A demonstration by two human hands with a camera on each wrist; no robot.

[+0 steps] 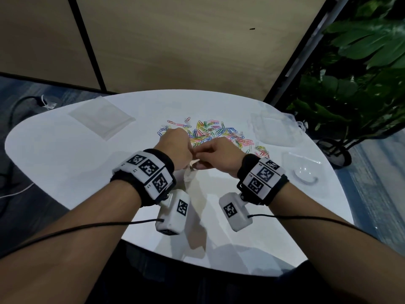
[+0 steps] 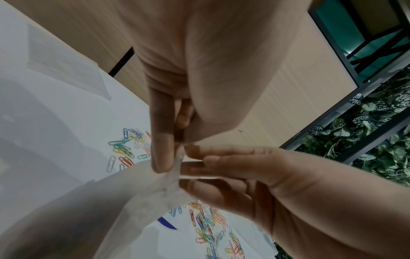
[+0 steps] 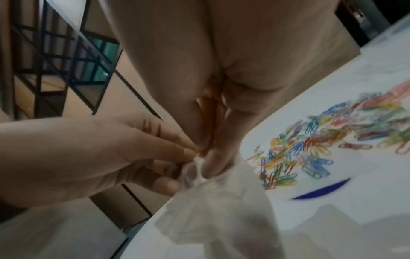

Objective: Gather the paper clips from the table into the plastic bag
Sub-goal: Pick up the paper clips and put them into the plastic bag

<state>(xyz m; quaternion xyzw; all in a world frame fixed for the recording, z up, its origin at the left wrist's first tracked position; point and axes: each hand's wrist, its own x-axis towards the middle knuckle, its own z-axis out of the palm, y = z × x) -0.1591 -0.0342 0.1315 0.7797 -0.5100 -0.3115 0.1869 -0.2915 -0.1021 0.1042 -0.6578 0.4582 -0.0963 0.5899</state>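
Between both hands (image 1: 194, 151), plastic bag (image 2: 137, 201) hangs translucent.

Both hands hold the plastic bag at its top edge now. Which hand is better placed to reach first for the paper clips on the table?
Probably the right hand: most of the paper clips lie beyond and to its right. The left hand could go on pinching the plastic bag.

The round white table (image 1: 65, 163) carries scattered coloured paper clips (image 1: 210, 132), flat clear bags (image 1: 102, 117) (far left) and clear plastic trays (image 1: 276, 130).
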